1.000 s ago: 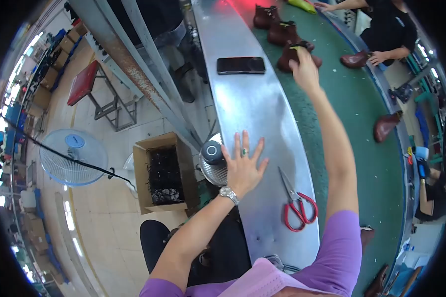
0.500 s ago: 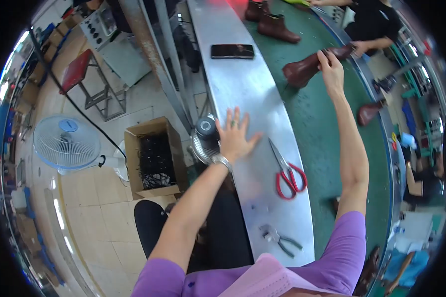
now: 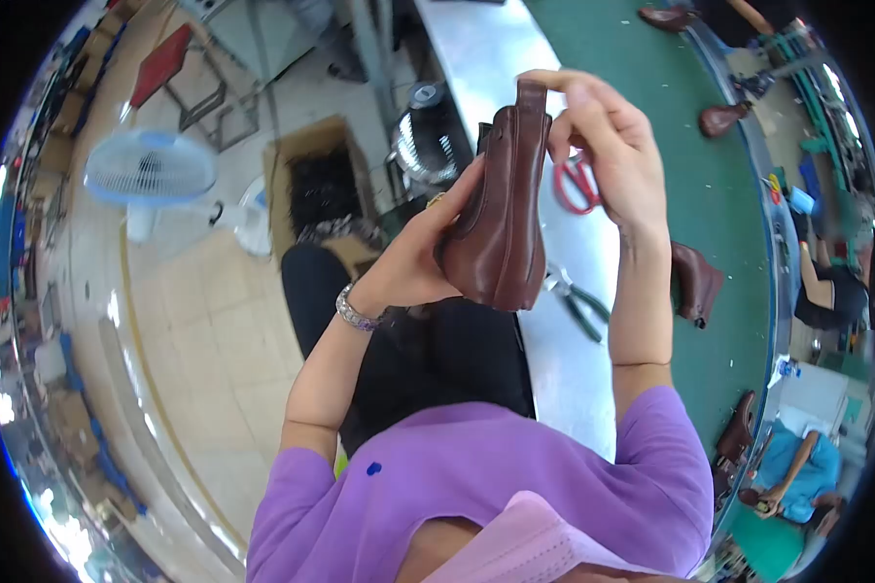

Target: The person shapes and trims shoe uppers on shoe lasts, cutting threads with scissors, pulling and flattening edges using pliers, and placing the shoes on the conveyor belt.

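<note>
Left fingers [image 3: 462,194] grasp the boot [image 3: 506,219] by its left side, their far parts hidden by it, while the right fingers [image 3: 557,80] take hold of it at the tab [image 3: 531,94] on its top end. The boot is thus between the fingers of both hands, held up over the edge of the tabletop [image 3: 574,408], its tab end farthest from the body. Just behind the right fingers lie the scissors [image 3: 578,185], red handles showing, partly covered by the hand. Nearer the body than the right fingers, close by the boot's lower end, are the pliers [image 3: 588,313]. Right of those fingers, beyond the forearm, a second boot [image 3: 698,284] lies on a green surface [image 3: 719,194]. Left of the left fingers stands a box [image 3: 279,199].
</note>
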The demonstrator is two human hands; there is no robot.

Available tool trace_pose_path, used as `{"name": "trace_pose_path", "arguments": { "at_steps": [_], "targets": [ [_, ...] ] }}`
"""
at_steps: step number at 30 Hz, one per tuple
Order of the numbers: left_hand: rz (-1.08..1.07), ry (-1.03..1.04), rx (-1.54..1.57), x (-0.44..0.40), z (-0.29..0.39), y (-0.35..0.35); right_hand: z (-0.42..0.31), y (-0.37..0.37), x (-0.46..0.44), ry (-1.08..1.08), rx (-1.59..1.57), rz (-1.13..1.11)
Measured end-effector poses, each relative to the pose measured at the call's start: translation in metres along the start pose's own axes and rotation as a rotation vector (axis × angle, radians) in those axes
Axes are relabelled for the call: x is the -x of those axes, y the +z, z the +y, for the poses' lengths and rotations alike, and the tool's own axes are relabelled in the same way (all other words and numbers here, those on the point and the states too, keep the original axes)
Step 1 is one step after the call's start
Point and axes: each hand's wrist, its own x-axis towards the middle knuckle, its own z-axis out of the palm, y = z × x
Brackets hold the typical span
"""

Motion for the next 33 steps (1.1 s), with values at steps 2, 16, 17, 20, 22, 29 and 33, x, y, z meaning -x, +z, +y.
{"name": "trace_pose_path", "arguments": {
  "at_steps": [2, 16, 17, 20, 22, 29, 33],
  "targets": [
    [0.053, -0.032, -0.05, 0.039, -0.004, -0.009, 0.016, 0.013, 0.015, -0.03, -0.06, 0.12],
    [0.32, -0.334, 0.056, 0.17, -0.048, -0.013, 0.174, -0.034, 0.215, 0.307, 1.34, 0.012],
    [0.302, -0.384, 0.083, 0.177, -0.055, -0.008, 0.177, -0.036, 0.218, 0.308, 1.343, -0.013],
    [0.245, -0.444, 0.059, 0.194, -0.081, 0.011, 0.149, -0.025, 0.209, 0.515, 0.832, -0.074],
    [0.17, -0.457, 0.078, 0.188, -0.07, 0.015, 0.117, 0.005, 0.199, 0.653, 0.212, -0.036],
    [0.167, -0.494, 0.332, 0.174, -0.065, -0.003, 0.103, 0.059, 0.18, 1.002, -0.364, -0.538],
    [0.358, -0.53, 0.212, 0.163, -0.057, 0.008, 0.105, 0.074, 0.172, 1.066, -0.401, -0.639]
  ]
}}
